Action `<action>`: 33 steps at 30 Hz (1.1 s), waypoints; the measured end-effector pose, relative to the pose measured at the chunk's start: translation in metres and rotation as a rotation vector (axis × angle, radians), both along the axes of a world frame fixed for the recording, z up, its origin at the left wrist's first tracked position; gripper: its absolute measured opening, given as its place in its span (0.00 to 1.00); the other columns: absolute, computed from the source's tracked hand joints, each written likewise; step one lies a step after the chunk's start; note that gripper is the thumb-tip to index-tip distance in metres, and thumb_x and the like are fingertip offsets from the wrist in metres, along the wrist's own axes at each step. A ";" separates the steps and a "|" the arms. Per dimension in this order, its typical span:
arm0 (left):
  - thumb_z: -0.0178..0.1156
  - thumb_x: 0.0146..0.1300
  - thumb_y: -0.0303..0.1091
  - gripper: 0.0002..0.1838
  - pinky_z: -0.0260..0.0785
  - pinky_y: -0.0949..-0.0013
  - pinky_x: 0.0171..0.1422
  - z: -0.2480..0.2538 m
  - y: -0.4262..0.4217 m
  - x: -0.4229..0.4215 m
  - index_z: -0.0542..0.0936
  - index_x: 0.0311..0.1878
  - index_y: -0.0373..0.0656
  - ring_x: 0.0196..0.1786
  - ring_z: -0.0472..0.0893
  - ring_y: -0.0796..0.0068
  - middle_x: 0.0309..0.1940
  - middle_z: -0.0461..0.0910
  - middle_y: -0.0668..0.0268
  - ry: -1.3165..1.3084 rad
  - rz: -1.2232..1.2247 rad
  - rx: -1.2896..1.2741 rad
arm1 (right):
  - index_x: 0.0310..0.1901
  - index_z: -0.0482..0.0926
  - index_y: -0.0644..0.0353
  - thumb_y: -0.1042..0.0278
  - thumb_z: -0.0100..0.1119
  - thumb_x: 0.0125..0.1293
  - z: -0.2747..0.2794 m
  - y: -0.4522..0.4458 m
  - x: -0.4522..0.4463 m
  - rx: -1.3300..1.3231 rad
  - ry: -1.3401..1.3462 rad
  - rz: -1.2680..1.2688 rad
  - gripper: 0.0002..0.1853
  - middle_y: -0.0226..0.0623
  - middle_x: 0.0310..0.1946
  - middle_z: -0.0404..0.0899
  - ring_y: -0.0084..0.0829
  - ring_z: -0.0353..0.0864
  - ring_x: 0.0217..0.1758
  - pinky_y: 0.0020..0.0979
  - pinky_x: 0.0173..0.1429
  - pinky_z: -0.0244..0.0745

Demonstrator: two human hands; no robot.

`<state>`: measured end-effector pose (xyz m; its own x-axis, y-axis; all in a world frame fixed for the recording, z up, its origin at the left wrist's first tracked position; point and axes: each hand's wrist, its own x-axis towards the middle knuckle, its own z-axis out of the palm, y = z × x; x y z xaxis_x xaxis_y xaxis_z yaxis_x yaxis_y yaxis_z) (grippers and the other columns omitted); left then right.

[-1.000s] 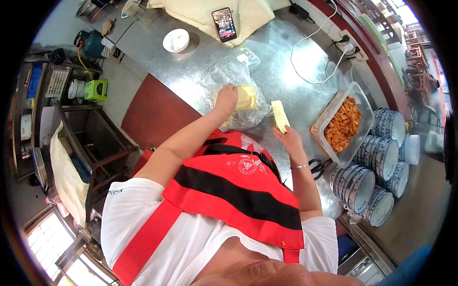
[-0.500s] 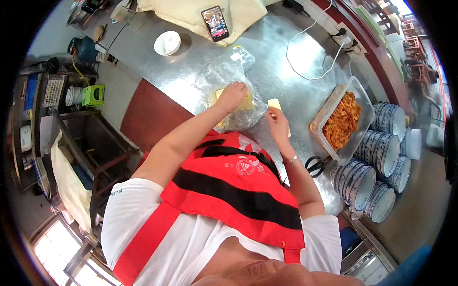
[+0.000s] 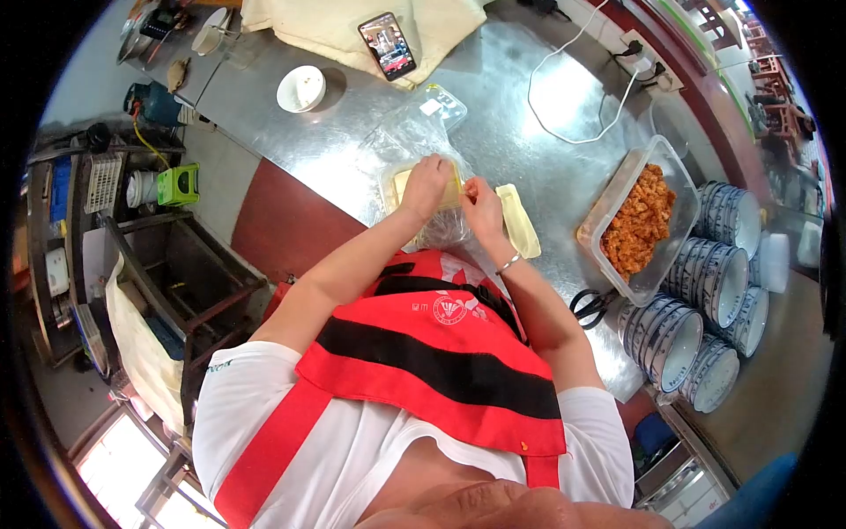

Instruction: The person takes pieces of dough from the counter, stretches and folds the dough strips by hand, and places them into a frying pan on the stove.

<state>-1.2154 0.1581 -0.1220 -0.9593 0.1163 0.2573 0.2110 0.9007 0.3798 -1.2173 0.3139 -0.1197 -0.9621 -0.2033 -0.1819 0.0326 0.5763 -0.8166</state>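
On the metal table in front of me, a clear plastic box [image 3: 389, 187] with pale yellow pieces in it sits among crumpled clear plastic film [image 3: 438, 231]. My left hand [image 3: 426, 185] lies over the box, its fingers bent down at the far side; what is under them is hidden. At the box's right edge, my right hand [image 3: 481, 208] has its fingertips pinched together, and what they hold is too small to make out. Just right of that hand lies a long pale yellow piece [image 3: 518, 222]. A clear plastic lid [image 3: 447, 108] rests beyond the box.
A tub of reddish-orange food [image 3: 636, 222] stands at right, beside stacked patterned bowls [image 3: 661, 339] and black-handled scissors [image 3: 592, 307]. Farther back are a white bowl [image 3: 300, 89], a phone [image 3: 387, 46] on a cream cloth [image 3: 449, 25], and a white cable [image 3: 535, 101].
My right hand has moved left and slightly up, from the film's right side to the box's edge. The film no longer stretches out to the right. My left hand stays over the box.
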 end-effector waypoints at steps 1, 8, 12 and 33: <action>0.53 0.50 0.25 0.08 0.70 0.60 0.45 0.003 0.001 0.001 0.73 0.36 0.39 0.43 0.75 0.56 0.36 0.73 0.56 -0.004 -0.003 0.000 | 0.37 0.73 0.62 0.74 0.62 0.55 0.003 0.000 0.001 -0.039 -0.006 0.000 0.10 0.47 0.30 0.80 0.47 0.81 0.36 0.41 0.40 0.75; 0.57 0.54 0.27 0.13 0.67 0.59 0.50 0.014 0.003 0.010 0.74 0.44 0.40 0.47 0.74 0.58 0.41 0.74 0.58 -0.005 0.056 0.024 | 0.37 0.72 0.62 0.76 0.59 0.55 0.019 -0.004 0.008 -0.095 0.055 0.007 0.09 0.46 0.27 0.78 0.48 0.80 0.33 0.40 0.36 0.73; 0.58 0.54 0.28 0.14 0.66 0.59 0.51 0.016 0.004 0.009 0.74 0.46 0.41 0.47 0.74 0.59 0.42 0.75 0.61 -0.066 0.116 0.030 | 0.37 0.72 0.62 0.76 0.59 0.55 0.019 -0.003 0.010 -0.144 0.039 0.004 0.08 0.46 0.28 0.78 0.47 0.80 0.33 0.39 0.37 0.73; 0.60 0.53 0.32 0.06 0.69 0.62 0.42 0.023 -0.002 0.018 0.77 0.35 0.44 0.40 0.77 0.64 0.36 0.76 0.65 -0.013 0.073 -0.002 | 0.38 0.73 0.62 0.77 0.61 0.55 0.007 0.004 0.016 -0.175 -0.012 -0.004 0.09 0.44 0.27 0.78 0.43 0.79 0.30 0.37 0.35 0.72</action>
